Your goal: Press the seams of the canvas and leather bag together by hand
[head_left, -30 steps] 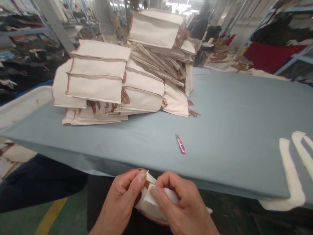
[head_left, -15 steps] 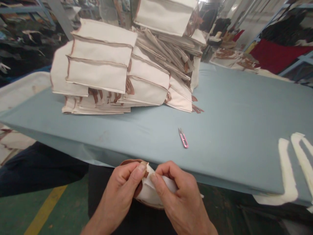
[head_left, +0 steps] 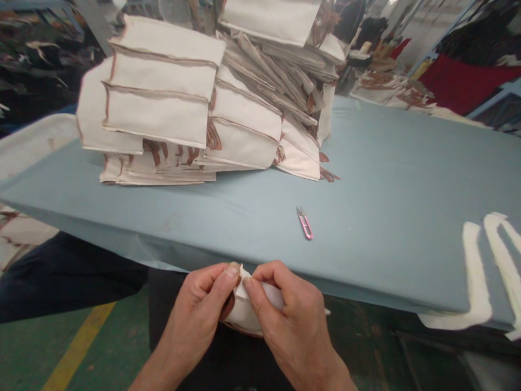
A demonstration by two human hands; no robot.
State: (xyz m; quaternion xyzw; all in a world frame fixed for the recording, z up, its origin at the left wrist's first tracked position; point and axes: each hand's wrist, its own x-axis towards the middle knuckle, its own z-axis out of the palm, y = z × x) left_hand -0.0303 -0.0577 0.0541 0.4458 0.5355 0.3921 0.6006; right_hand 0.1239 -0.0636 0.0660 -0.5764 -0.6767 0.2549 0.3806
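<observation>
Both my hands hold a small cream fabric piece (head_left: pixel 244 312) with a brown edge, low in front of the table's near edge. My left hand (head_left: pixel 199 309) pinches its top corner between thumb and forefinger. My right hand (head_left: pixel 291 320) is closed over the piece from the right, thumb tip against the same corner. A pink thread snip (head_left: pixel 305 224) lies on the blue table cover (head_left: pixel 386 206), a little beyond my hands. Farther back stands a tall heap of folded cream fabric bags (head_left: pixel 203 103) with brown trim.
White foam strips (head_left: pixel 476 271) show at the table's right edge. Red cloth (head_left: pixel 456 81) and dark material fill shelves behind. More cream pieces (head_left: pixel 386 89) lie past the table's far edge. A yellow line (head_left: pixel 77 350) crosses the green floor.
My hands have lifted slightly toward the table edge, and the fingers have drawn closer over the fabric corner. The view has tipped downward, so the heap sits higher in frame.
</observation>
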